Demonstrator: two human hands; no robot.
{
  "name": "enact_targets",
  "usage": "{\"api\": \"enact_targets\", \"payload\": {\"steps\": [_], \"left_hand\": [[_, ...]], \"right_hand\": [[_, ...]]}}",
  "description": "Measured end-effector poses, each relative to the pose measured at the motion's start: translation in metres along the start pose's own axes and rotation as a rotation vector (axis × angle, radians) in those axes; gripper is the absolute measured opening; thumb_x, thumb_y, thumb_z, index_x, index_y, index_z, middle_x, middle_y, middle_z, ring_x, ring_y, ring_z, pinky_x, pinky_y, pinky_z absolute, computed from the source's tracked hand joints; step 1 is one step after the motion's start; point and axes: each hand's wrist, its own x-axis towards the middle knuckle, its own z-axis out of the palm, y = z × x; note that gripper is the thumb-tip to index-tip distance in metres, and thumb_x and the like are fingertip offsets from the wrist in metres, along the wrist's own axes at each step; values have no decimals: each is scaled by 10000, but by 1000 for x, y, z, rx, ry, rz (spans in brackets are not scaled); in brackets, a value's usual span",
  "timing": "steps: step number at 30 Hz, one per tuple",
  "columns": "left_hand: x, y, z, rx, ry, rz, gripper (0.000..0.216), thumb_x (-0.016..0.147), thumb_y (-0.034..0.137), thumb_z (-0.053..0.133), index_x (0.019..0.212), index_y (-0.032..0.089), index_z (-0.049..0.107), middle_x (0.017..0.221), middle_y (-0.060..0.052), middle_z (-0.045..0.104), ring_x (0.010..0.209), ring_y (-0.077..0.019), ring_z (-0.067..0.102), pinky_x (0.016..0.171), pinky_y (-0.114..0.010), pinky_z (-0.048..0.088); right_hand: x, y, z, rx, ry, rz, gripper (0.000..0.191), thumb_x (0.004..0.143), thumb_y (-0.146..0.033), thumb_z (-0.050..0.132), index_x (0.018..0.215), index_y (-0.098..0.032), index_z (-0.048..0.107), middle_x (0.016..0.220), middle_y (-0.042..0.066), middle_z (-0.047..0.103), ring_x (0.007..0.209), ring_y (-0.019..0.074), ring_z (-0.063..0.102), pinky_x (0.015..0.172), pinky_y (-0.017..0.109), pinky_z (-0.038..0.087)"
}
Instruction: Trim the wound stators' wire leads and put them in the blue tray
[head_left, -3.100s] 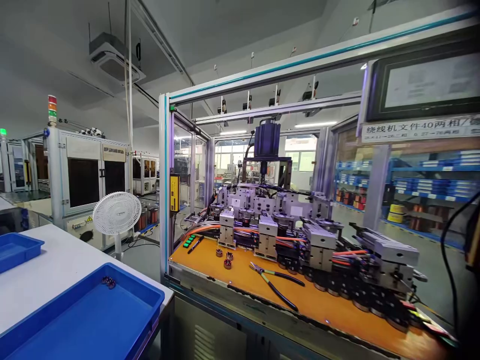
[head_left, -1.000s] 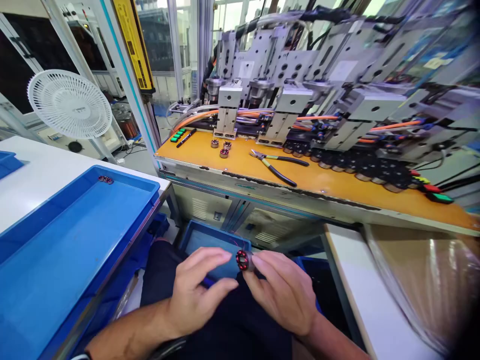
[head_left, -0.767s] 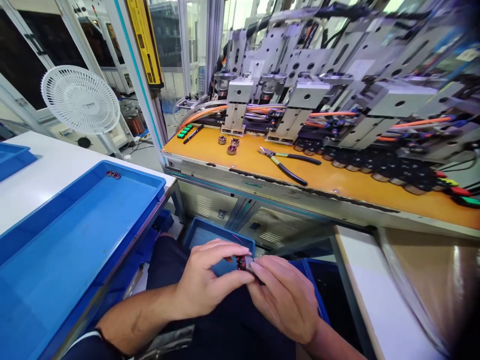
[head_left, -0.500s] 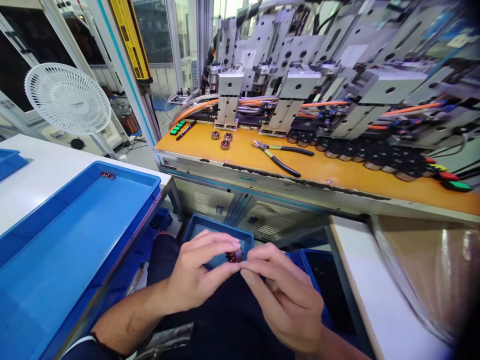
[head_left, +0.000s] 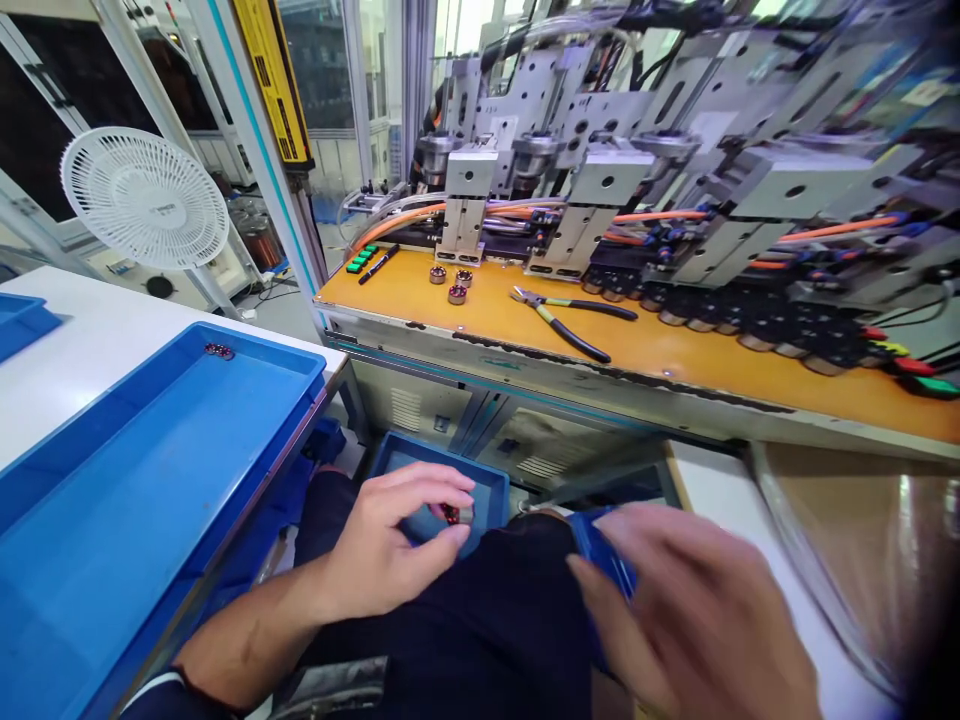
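Observation:
My left hand (head_left: 394, 540) holds a small motor stator (head_left: 456, 514), a metal ring with dark red windings, between thumb and fingers above my lap. The fingers partly cover it. My right hand (head_left: 697, 600) is off to the right, apart from the stator and blurred by motion. A gap shows between its thumb and fingers, and I see nothing in them. Beneath my left hand is a blue tray (head_left: 491, 495).
An orange bench (head_left: 495, 320) bears cutting pliers (head_left: 566, 320), a few similar stators (head_left: 457, 294), a black pen (head_left: 379, 264) and a row of black-topped cylinders (head_left: 757, 325) before a machine (head_left: 555, 185). At left, a long blue tray (head_left: 150, 460) holds small red parts (head_left: 219, 351); a fan (head_left: 146, 198) stands behind.
My right hand has left the stator and swung right, its thumb and fingers parting. My left hand keeps the stator in nearly the same place. The camera view has shifted slightly.

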Motion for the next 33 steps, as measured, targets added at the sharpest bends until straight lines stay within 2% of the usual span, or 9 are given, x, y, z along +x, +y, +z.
{"api": "enact_targets", "payload": {"steps": [3, 6, 8, 13, 16, 18, 22, 28, 33], "left_hand": [[2, 8, -3, 173, -103, 101, 257, 776, 60, 671, 1022, 125, 703, 1062, -137, 729, 955, -181, 704, 854, -269, 576], [1, 12, -4, 188, -124, 109, 275, 782, 57, 670, 1046, 125, 694, 1047, -128, 734, 961, -175, 707, 875, -259, 575], [-1, 10, -5, 152, -99, 92, 298, 775, 56, 688, 1060, 141, 693, 1053, -115, 736, 946, -162, 709, 841, -231, 582], [-5, 2, -9, 81, -61, 154, 255, 767, 40, 700, 990, 161, 728, 1052, -104, 735, 926, -159, 715, 829, -232, 580], [-5, -1, -10, 80, 3, 170, 266, 767, 19, 690, 985, 166, 731, 1061, -106, 728, 905, -153, 712, 803, -232, 577], [-5, -2, -10, 73, 43, 163, 300, 767, 15, 688, 1016, 178, 724, 1073, -104, 724, 939, -164, 704, 814, -250, 574], [-8, -6, -13, 72, 109, 116, 332, 771, 16, 685, 1042, 205, 719, 1078, -90, 724, 978, -176, 695, 843, -279, 569], [-11, -11, -23, 92, 199, 60, 308, 781, 30, 681, 1030, 207, 725, 1077, -91, 728, 954, -181, 703, 831, -292, 574], [-10, -16, -25, 77, 226, 30, 277, 788, 40, 678, 1011, 192, 735, 1061, -102, 733, 973, -199, 697, 849, -321, 571]], "right_hand": [[10, 4, -3, -252, -117, -480, 255, 927, -143, 515, 1048, -277, 695, 980, 14, 708, 930, 175, 612, 942, 354, 478], [24, 5, -1, -361, -228, -729, 346, 933, -88, 377, 981, -153, 713, 1028, 83, 700, 976, 212, 566, 915, 405, 426], [30, 3, 0, -308, -298, -598, 348, 939, -90, 354, 898, -133, 697, 912, 101, 684, 866, 213, 561, 796, 403, 439], [62, 14, -7, 164, -637, 28, 314, 991, -239, 445, 732, -194, 617, 769, 19, 619, 693, 120, 574, 625, 245, 480], [109, 60, -11, -145, -431, 64, 209, 962, -347, 523, 1016, -201, 662, 1094, 79, 672, 1048, 196, 613, 947, 317, 482], [139, 100, -11, -484, -386, 151, 432, 941, -371, 549, 1281, -107, 552, 1373, 179, 534, 1309, 281, 458, 1112, 413, 350], [165, 153, -3, -608, -578, 197, 562, 908, -474, 546, 1247, -26, 544, 1289, 285, 563, 1186, 408, 533, 980, 565, 416], [139, 155, -10, -683, -636, 137, 520, 886, -548, 388, 1182, -160, 566, 1167, 214, 582, 1070, 401, 563, 921, 547, 439], [78, 117, -25, -492, -475, 66, 498, 868, -483, 351, 1310, -277, 451, 1016, 160, 544, 921, 383, 579, 803, 537, 494]]}}
